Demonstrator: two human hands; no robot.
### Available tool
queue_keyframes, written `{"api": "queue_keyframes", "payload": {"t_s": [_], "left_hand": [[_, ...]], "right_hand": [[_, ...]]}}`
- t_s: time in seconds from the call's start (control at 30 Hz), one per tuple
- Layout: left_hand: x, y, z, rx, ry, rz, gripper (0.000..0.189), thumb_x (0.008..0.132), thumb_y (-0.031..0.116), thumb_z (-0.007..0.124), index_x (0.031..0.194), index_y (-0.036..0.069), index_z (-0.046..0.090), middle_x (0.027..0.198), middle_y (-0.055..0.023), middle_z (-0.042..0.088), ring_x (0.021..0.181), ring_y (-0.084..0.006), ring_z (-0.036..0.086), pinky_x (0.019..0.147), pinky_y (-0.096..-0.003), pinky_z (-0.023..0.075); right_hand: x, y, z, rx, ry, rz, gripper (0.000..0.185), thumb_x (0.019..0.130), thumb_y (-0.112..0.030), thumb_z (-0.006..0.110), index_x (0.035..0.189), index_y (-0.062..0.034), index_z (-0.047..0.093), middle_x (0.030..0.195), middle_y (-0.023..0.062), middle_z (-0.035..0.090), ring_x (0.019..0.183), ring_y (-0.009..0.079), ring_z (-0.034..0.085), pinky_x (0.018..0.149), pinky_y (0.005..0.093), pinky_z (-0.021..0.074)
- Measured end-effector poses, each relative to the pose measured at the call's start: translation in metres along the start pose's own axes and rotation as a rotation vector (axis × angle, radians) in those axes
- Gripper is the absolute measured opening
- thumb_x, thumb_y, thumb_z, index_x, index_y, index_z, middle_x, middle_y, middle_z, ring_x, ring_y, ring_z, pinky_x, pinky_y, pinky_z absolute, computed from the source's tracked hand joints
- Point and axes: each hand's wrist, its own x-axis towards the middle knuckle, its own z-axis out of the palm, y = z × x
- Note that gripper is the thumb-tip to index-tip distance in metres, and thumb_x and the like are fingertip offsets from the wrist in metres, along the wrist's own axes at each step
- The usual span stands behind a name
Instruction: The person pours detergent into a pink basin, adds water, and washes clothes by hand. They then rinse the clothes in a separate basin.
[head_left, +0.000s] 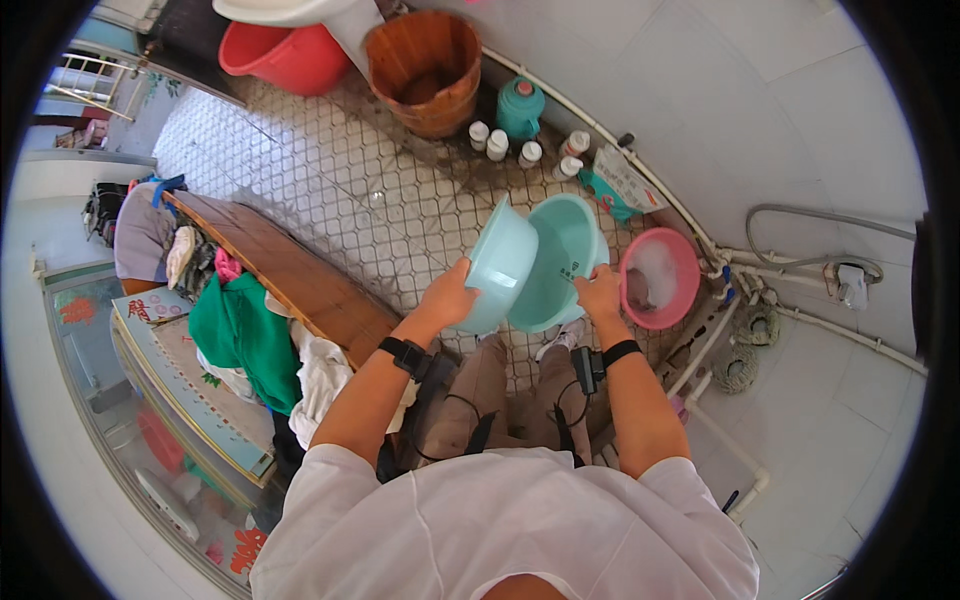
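Observation:
Two light teal plastic basins are between my hands above the tiled floor. My left hand (448, 295) grips the rim of the left basin (504, 259), which is tilted so its outer wall shows. My right hand (600, 292) is closed on the near right rim of the other basin (556, 262), whose inside faces me and bears printed writing. The two basins overlap in view; whether they touch I cannot tell. Just right of my right hand, a pink basin (686, 294) stands on the floor with foamy water and something dark in it.
Several white-capped bottles (530, 154), a teal thermos jug (520, 109) and a printed bag (624, 185) line the wall beyond. Further left stand a wooden bucket (427, 75) and a red tub (289, 60). Clothes (247, 337) lie behind a wooden board (300, 277). Pipes (724, 330) run at right.

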Motion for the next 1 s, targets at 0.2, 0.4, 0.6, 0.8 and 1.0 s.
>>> {"api": "queue_keyframes", "payload": {"t_s": [0.2, 0.4, 0.6, 0.8, 1.0], "left_hand": [[0.047, -0.046, 0.063, 0.176, -0.059, -0.083, 0.029, 0.084, 0.008, 0.059, 0.11, 0.002, 0.046, 0.093, -0.024, 0.064, 0.087, -0.0431, 0.062, 0.075, -0.052, 0.0476], [0.136, -0.123, 0.161, 0.315, 0.001, -0.074, 0.022, 0.079, 0.0, 0.056, 0.1, 0.004, 0.048, 0.094, -0.021, 0.062, 0.087, -0.0429, 0.061, 0.074, -0.0507, 0.0487], [0.237, -0.203, 0.264, 0.541, 0.105, -0.042, 0.016, 0.081, 0.003, 0.056, 0.096, 0.006, 0.05, 0.093, -0.0141, 0.061, 0.086, -0.0331, 0.064, 0.067, -0.0424, 0.0554], [0.296, -0.248, 0.313, 0.641, 0.165, 0.007, 0.016, 0.08, 0.003, 0.057, 0.094, 0.007, 0.052, 0.092, -0.0093, 0.057, 0.09, -0.0302, 0.061, 0.064, -0.0396, 0.0556], [0.324, -0.275, 0.324, 0.746, 0.176, 0.042, 0.015, 0.079, 0.005, 0.057, 0.092, 0.008, 0.053, 0.091, -0.0074, 0.056, 0.089, -0.0273, 0.059, 0.066, -0.0383, 0.0554]], "right_hand": [[0.045, 0.102, 0.011, 0.133, -0.078, 0.329, 0.029, 0.073, -0.013, 0.066, 0.09, 0.0059, 0.052, 0.088, 0.0222, 0.06, 0.055, 0.0272, 0.065, 0.049, 0.0342, 0.0554], [0.109, 0.198, 0.077, 0.357, -0.126, 0.515, 0.028, 0.076, -0.012, 0.065, 0.094, 0.0046, 0.051, 0.088, 0.0176, 0.062, 0.065, 0.0244, 0.066, 0.053, 0.0336, 0.0583], [0.188, 0.284, 0.162, 0.575, -0.164, 0.615, 0.025, 0.083, -0.01, 0.063, 0.101, 0.0006, 0.05, 0.092, 0.012, 0.058, 0.077, 0.0216, 0.061, 0.064, 0.0355, 0.0567], [0.243, 0.331, 0.21, 0.699, -0.111, 0.586, 0.024, 0.087, -0.009, 0.061, 0.107, -0.0036, 0.049, 0.094, 0.0088, 0.057, 0.082, 0.0204, 0.059, 0.072, 0.036, 0.0539], [0.269, 0.365, 0.237, 0.738, -0.01, 0.478, 0.017, 0.091, -0.007, 0.055, 0.108, -0.0041, 0.05, 0.102, 0.0078, 0.058, 0.084, 0.0183, 0.059, 0.075, 0.0344, 0.0518]]}}
